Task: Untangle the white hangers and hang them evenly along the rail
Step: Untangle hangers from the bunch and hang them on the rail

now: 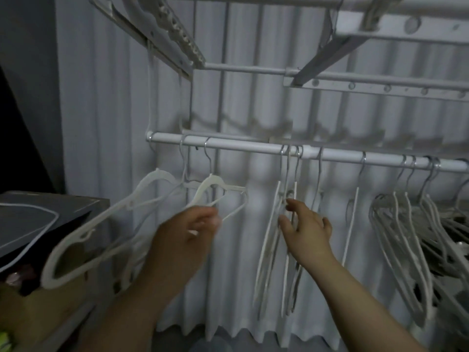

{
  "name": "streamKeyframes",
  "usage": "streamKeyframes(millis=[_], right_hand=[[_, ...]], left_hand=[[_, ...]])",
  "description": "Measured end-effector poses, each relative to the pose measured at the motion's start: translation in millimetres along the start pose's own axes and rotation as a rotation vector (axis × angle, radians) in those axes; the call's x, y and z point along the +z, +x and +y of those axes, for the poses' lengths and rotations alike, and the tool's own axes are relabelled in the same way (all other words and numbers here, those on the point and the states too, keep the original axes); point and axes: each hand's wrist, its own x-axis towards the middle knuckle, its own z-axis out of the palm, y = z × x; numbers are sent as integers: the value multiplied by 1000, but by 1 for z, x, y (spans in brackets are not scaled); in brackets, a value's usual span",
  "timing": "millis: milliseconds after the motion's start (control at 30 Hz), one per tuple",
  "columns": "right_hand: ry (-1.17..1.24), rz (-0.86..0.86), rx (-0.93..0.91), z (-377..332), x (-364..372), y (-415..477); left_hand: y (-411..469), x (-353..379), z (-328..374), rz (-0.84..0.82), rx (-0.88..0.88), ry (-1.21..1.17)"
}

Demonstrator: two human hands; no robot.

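**Mid-sort: left pair in hand, middle cluster next**

You are partway through the untangling. Your left hand (187,229) is curled round the lower bar of the left pair of hangers (109,224). They swing out to the left while their hooks sit on the rail (241,146); blur hides the exact grip. Your right hand (304,224) is open, thumb and forefinger spread and reaching into the middle cluster (269,237), whose hooks crowd together on the rail.

The spacing looks far from even. A single hanger (351,224) hangs alone further right, and the right-hand bunch (406,237) is packed tight and overlapping. The next move probably calls for pinching one hanger out of the middle cluster, lifting its hook clear of its neighbours and sliding it into the bare stretch of rail to the left.

Behind the rail hangs a white pleated curtain (228,288). Above is the folding drying-rack frame (355,80). A dark box (38,217) stands at your left, and the light is dim.
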Motion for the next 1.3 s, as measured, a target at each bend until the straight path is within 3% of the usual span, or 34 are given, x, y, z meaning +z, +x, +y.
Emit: streamKeyframes(millis=[133, 300, 400, 500, 733, 1133, 1300], right_hand=[[47, 14, -29, 13, -11, 10], [130, -36, -9, 18, -8, 17], [60, -113, -2, 14, 0, 17], [21, -152, -7, 12, 4, 18], [5, -85, -4, 10, 9, 18], [11, -78, 14, -2, 14, 12], [34, -63, 27, -1, 13, 12]], left_hand=[[-5, 63, 1, -197, -193, -20], [-10, 97, -3, -292, -298, -94], [-15, 102, -5, -259, -336, -81], [-16, 94, -8, -163, -242, 66], [-9, 43, -41, 65, -154, 319], [-4, 1, -64, 172, -108, 436], [-5, 4, -58, 139, -66, 455]])
